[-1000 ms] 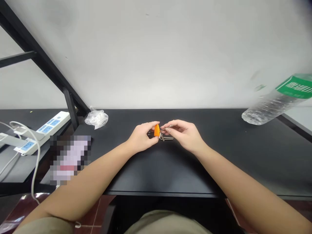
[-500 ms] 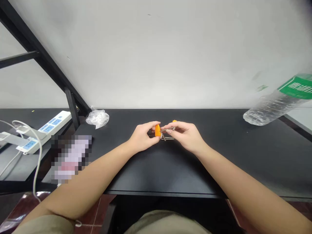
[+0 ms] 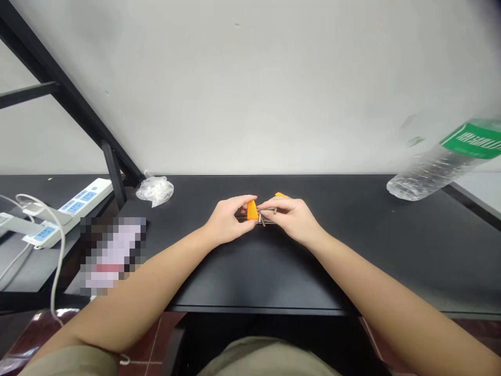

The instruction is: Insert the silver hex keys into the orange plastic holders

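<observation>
My left hand (image 3: 225,222) is closed on an orange hex key holder (image 3: 252,211), thumb below and fingers above. Metal shafts of hex keys run through the holder, partly hidden by the fingers. My right hand (image 3: 296,220) pinches one hex key (image 3: 271,210) between thumb and fingertips, its tip close to the holder's right face. Beneath the hands, more bent metal keys (image 3: 263,220) show in the gap. Behind the right fingers a second orange piece (image 3: 281,195) peeks out, mostly covered. Whether the pinched key enters the holder I cannot tell.
A crumpled clear plastic bag (image 3: 155,190) lies at the back left of the black table (image 3: 258,277). A green-labelled plastic bottle (image 3: 434,166) is at the right. To the left are a white power strip (image 3: 74,211) with cables, a blurred-out flat object (image 3: 115,253) and a black frame (image 3: 74,99).
My right hand has shifted slightly left and down, and the pinched hex key has changed its angle. My left hand stays on the holder. The whole view has drifted slightly.
</observation>
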Demonstrator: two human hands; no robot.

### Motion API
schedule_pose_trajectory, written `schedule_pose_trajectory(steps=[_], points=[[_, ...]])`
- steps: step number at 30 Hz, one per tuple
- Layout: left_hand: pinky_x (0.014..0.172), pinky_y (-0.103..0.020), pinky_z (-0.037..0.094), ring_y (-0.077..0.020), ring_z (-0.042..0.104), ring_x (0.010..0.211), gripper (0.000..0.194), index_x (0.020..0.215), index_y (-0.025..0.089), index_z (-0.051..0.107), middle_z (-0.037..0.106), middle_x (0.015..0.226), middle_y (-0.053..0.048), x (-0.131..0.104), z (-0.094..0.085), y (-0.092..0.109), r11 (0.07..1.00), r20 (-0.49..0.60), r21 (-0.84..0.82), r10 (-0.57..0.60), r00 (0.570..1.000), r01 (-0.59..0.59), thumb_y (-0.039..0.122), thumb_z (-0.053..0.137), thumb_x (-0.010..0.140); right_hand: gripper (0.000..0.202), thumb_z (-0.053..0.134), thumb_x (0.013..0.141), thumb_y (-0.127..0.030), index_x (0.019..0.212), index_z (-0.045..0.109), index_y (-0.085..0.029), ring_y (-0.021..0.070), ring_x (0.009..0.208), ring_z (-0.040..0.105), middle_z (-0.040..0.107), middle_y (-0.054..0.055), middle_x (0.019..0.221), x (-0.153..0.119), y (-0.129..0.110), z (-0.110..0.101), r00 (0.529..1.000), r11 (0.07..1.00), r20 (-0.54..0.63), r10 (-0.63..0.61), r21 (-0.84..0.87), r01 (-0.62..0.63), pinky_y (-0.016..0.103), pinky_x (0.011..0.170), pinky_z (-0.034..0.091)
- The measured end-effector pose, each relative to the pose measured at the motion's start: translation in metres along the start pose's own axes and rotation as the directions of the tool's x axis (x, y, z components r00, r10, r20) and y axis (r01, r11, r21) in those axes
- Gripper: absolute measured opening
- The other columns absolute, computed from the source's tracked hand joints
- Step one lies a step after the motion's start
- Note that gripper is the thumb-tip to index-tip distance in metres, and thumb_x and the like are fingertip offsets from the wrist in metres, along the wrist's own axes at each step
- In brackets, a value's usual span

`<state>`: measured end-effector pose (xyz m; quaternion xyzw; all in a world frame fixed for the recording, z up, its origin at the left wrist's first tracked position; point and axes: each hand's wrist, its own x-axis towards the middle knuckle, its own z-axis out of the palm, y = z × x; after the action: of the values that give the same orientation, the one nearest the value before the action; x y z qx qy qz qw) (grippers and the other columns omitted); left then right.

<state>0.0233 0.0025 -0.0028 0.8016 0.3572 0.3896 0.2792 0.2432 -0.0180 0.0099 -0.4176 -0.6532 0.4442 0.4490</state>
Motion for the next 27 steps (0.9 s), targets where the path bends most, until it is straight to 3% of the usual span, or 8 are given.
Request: schedule_pose_trajectory(steps=[6,9,12,15,19,21,24,27], points=[[0.083,-0.029,0.062,-0.0152,0.071,0.087,0.047,0.126,0.02,0.065,0.074,0.104,-0.004,0.003,-0.002,-0.002,0.993,-0.064,0.11,-0.022,0.998,0.029,0.028,0.073,0.08,0.033,0.075,0.087,-0.039,0.116,0.072,-0.024,0.0254,0.098,0.075,0.077,0.007,0.109,-0.001,0.006,0.001,0.998,0.991,-0.001,0.069,0.119,-0.069,0.046,0.09,0.063],[0.082,-0.029,0.061,-0.0151,0.071,0.084,0.046,0.125,0.02,0.065,0.075,0.101,-0.003,0.004,-0.002,-0.005,0.986,-0.107,0.156,-0.04,0.993,0.056,0.029,0.074,0.08,0.034,0.074,0.088,-0.039,0.117,0.071,-0.022,0.0262,0.099,0.075,0.077,0.009,0.111,-0.004,0.01,0.002,0.995,0.998,-0.088,0.038,0.051,-0.034,0.047,0.094,0.062],[0.083,-0.03,0.06,-0.0155,0.072,0.082,0.047,0.125,0.021,0.064,0.075,0.1,-0.003,0.003,-0.002,-0.006,0.978,-0.133,0.197,-0.046,0.99,0.072,0.03,0.074,0.08,0.037,0.068,0.093,-0.037,0.127,0.068,-0.023,0.0266,0.103,0.075,0.076,0.009,0.115,-0.007,0.011,0.007,0.996,0.998,-0.089,-0.004,-0.056,-0.001,0.049,0.097,0.061],[0.089,-0.034,0.059,-0.0184,0.073,0.089,0.048,0.126,0.022,0.063,0.076,0.102,-0.003,0.003,-0.002,-0.004,0.964,-0.151,0.257,-0.035,0.988,0.073,0.03,0.075,0.08,0.047,0.062,0.096,-0.03,0.142,0.059,-0.026,0.0261,0.107,0.073,0.071,0.009,0.13,-0.009,0.008,0.015,0.996,0.976,0.018,-0.086,-0.199,0.088,0.05,0.099,0.059],[0.095,-0.038,0.056,-0.0211,0.072,0.097,0.048,0.125,0.022,0.063,0.076,0.102,-0.004,0.003,-0.003,-0.001,0.951,-0.131,0.303,-0.027,0.991,0.066,0.027,0.075,0.079,0.06,0.059,0.093,-0.024,0.152,0.047,-0.029,0.0277,0.12,0.064,0.057,0.009,0.147,-0.009,-0.002,0.019,0.958,0.884,0.203,-0.205,-0.383,0.27,0.048,0.1,0.056],[0.095,-0.038,0.056,-0.02,0.073,0.095,0.048,0.126,0.022,0.062,0.076,0.101,-0.003,0.004,-0.004,-0.001,0.952,-0.117,0.3,-0.032,0.993,0.066,0.026,0.074,0.08,0.054,0.058,0.093,-0.022,0.146,0.052,-0.028,0.0271,0.118,0.063,0.06,0.009,0.141,-0.009,-0.006,0.013,0.952,0.834,0.2,-0.231,-0.463,0.3,0.045,0.096,0.056],[0.095,-0.036,0.056,-0.0183,0.072,0.093,0.049,0.128,0.022,0.061,0.076,0.103,-0.002,0.004,-0.004,-0.003,0.953,-0.095,0.295,-0.037,0.995,0.064,0.027,0.073,0.081,0.027,0.056,0.093,-0.02,0.117,0.068,-0.024,0.0227,0.095,0.065,0.067,0.009,0.116,-0.007,-0.007,-0.004,0.969,0.752,0.164,-0.184,-0.611,0.246,0.038,0.081,0.056],[0.094,-0.036,0.056,-0.0189,0.072,0.094,0.049,0.129,0.023,0.061,0.075,0.105,-0.001,0.004,-0.004,-0.006,0.95,-0.086,0.306,-0.045,0.995,0.07,0.028,0.073,0.082,0.014,0.059,0.093,-0.022,0.099,0.071,-0.023,0.0198,0.083,0.063,0.065,0.007,0.102,-0.007,-0.002,-0.019,0.958,0.642,0.281,-0.051,-0.726,0.247,0.034,0.075,0.052]])
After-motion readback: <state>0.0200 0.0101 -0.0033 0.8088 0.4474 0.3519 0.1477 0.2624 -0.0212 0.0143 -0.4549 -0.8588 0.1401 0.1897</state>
